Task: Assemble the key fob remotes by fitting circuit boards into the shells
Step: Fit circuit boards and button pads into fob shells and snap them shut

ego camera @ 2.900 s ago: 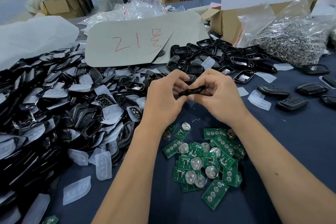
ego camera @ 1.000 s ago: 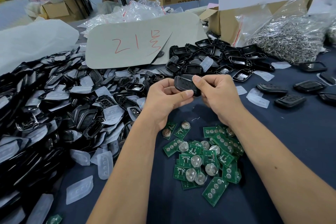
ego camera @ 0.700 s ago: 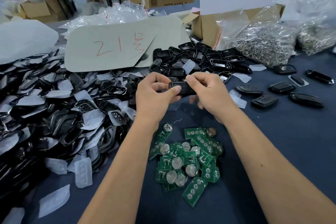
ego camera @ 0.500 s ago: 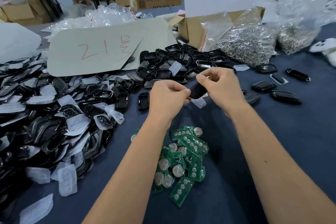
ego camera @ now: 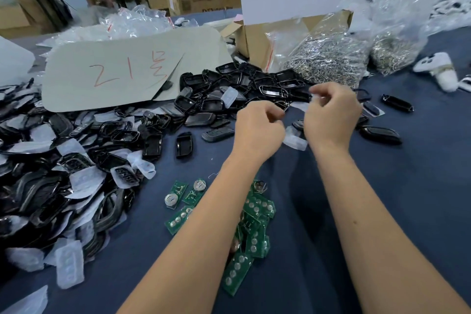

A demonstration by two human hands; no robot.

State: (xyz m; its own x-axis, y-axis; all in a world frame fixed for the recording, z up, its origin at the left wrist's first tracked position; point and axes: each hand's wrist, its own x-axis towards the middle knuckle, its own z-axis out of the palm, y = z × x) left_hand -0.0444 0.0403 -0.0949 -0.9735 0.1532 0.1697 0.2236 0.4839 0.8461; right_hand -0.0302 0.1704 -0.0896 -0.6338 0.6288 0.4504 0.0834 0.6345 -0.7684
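Note:
My left hand (ego camera: 257, 130) hovers above the blue table with its fingers curled and nothing visible in it. My right hand (ego camera: 331, 115) is beside it, also curled; something pale and blurred sits at its fingertips and I cannot tell whether it is held. A closed black fob (ego camera: 298, 123) lies partly hidden between the hands. Green circuit boards (ego camera: 257, 211) with coin cells lie in a pile under my forearms. Empty black shells (ego camera: 63, 160) are heaped at the left, with more shells (ego camera: 244, 86) behind my hands. An open shell half (ego camera: 183, 144) and a closed fob (ego camera: 218, 134) lie left of my left hand.
Closed fobs (ego camera: 379, 135) lie in a loose group at the right. Translucent rubber pads (ego camera: 294, 139) are scattered about. A grey card with red writing (ego camera: 122, 69), a cardboard box (ego camera: 254, 41) and bags of metal rings (ego camera: 328, 58) stand behind. A white controller (ego camera: 438, 69) lies at the far right.
Both hands gripped a black fob between them before; now it is out of my hands and they have drawn apart. The view has swung to the right.

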